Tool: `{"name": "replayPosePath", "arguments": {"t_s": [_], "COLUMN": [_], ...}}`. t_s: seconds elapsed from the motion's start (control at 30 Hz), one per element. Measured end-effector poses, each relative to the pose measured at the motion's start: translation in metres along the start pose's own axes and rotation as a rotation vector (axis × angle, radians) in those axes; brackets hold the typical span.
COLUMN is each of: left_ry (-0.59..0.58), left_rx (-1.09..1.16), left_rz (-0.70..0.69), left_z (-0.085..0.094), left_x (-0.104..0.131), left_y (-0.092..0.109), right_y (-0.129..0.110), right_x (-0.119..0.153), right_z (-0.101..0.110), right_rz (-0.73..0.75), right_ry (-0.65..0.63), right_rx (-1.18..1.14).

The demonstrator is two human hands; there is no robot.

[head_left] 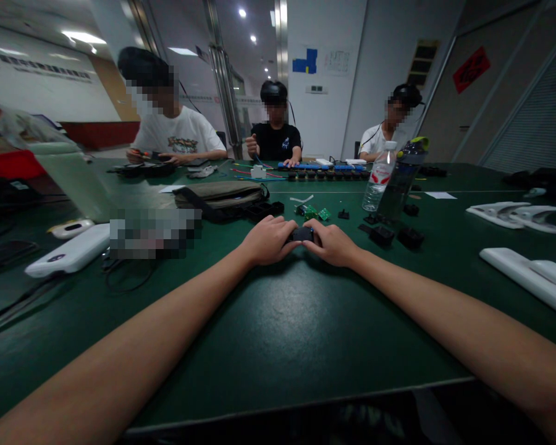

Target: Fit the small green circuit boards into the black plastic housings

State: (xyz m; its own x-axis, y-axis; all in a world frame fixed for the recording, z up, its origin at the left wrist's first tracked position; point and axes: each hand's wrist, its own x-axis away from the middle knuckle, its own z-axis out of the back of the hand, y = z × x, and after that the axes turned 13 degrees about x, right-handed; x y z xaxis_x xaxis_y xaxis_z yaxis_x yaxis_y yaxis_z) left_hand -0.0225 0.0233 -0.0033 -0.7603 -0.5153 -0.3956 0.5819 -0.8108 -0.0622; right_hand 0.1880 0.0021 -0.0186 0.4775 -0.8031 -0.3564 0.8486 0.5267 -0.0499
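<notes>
Between my two hands is a small black plastic case (302,234), gripped at both ends just above the green table. My left hand (269,241) is closed on its left end, thumb along the near side. From the other end my right hand (332,243) pinches it with thumb and fingers. Fingers cover much of the case, so its full shape is hidden. Just beyond lie several small green circuit boards (311,212) and an open black tray-like part (264,211). More black plastic housings (382,236) sit to the right of my right hand.
A clear water bottle (379,179) and a dark bottle (404,179) stand at right, near white curved parts (516,215) and a white panel (532,278). At left are a bag (227,194), a white power bank (69,250) and a green tumbler (71,179). Three people sit opposite.
</notes>
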Motion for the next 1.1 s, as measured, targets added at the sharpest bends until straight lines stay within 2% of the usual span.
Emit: {"name": "replayPosePath", "arguments": {"t_s": [0.63,1.1], "left_ry": [0.013,0.009], "left_rx": [0.008,0.022], "left_rz": [0.013,0.01], "left_z": [-0.0011,-0.0003], "left_x": [-0.0003,0.0], "left_y": [-0.0005,-0.0004], "right_y": [0.0013,0.0016], "right_x": [-0.0004,-0.0005], "right_z": [-0.0052,-0.0055], "right_rz": [-0.019,-0.012], "right_ry": [0.078,0.086], "right_rx": [-0.049,-0.054]}}
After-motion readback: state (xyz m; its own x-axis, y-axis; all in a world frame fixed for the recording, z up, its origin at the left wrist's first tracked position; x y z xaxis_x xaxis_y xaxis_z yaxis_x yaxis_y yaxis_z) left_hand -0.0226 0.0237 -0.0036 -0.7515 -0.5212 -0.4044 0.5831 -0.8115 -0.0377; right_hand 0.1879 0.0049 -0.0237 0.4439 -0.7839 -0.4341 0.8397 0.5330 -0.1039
